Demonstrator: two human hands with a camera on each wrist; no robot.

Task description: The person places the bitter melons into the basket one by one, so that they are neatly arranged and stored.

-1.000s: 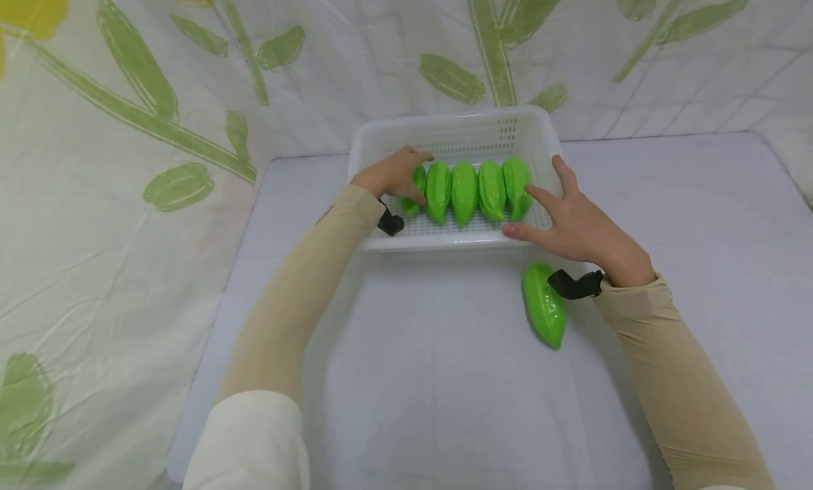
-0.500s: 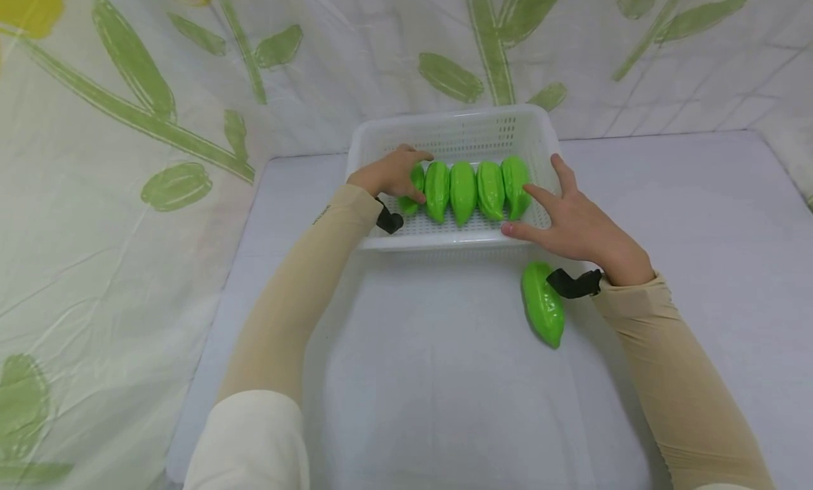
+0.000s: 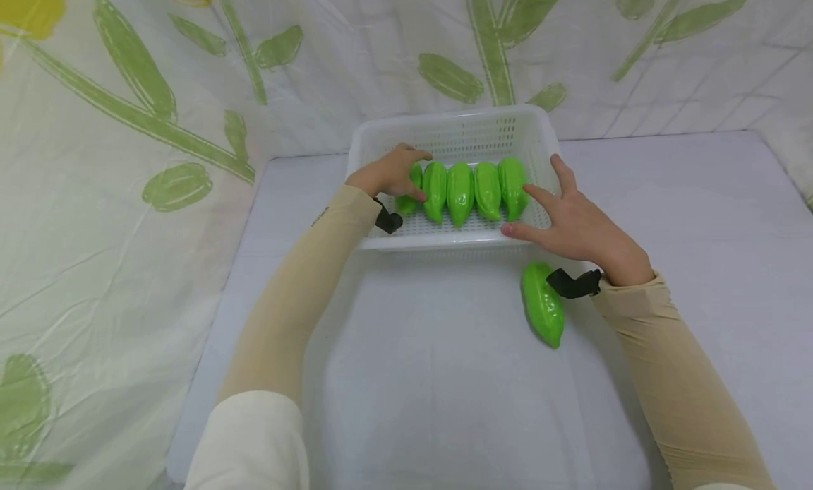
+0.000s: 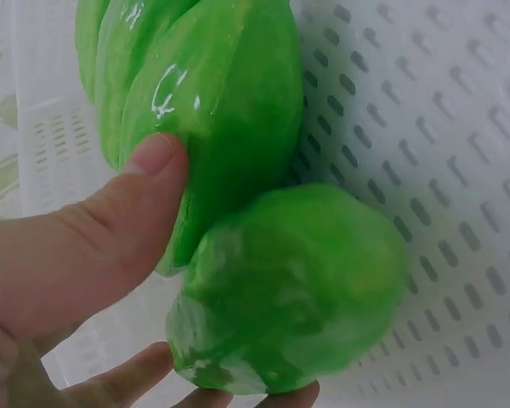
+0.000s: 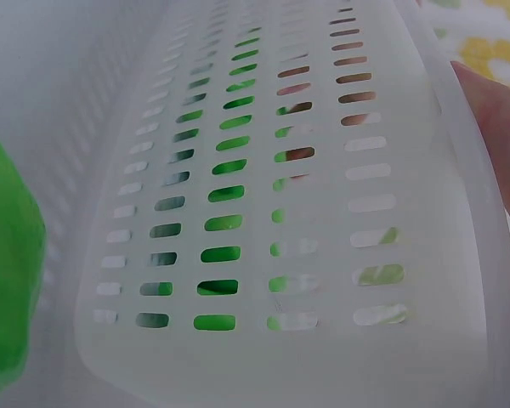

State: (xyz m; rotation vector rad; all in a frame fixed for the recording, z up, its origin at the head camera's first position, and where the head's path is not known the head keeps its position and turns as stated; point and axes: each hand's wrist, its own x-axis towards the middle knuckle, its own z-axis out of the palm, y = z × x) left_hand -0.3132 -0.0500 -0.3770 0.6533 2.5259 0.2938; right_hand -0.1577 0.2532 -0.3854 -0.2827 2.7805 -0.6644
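Observation:
A white slotted plastic basket (image 3: 438,243) holds a row of glossy green star fruit (image 3: 460,193), five-ridged and pointed, lying side by side. My left hand (image 3: 389,174) reaches inside over the leftmost star fruit (image 4: 289,289); its fingers curl behind that fruit, and the thumb (image 4: 157,157) touches the neighbouring star fruit (image 4: 229,110). My right hand (image 3: 574,222) is spread over the front right corner of the basket, thumb at the front rim and index finger close to the rightmost star fruit (image 3: 513,190). Another star fruit (image 3: 543,304) lies on the table below the right wrist.
The basket stands at the back of a white-covered table (image 3: 432,377). Behind it and to the left hangs a pale plastic sheet (image 3: 356,45) with green leaf and yellow flower prints. A dark camera mount (image 3: 574,284) on the right wrist overlaps the table fruit in the head view.
The row of star fruit in the basket has shifted slightly left over the last half second. Both hands, the basket and the star fruit on the table stay nearly where they were.

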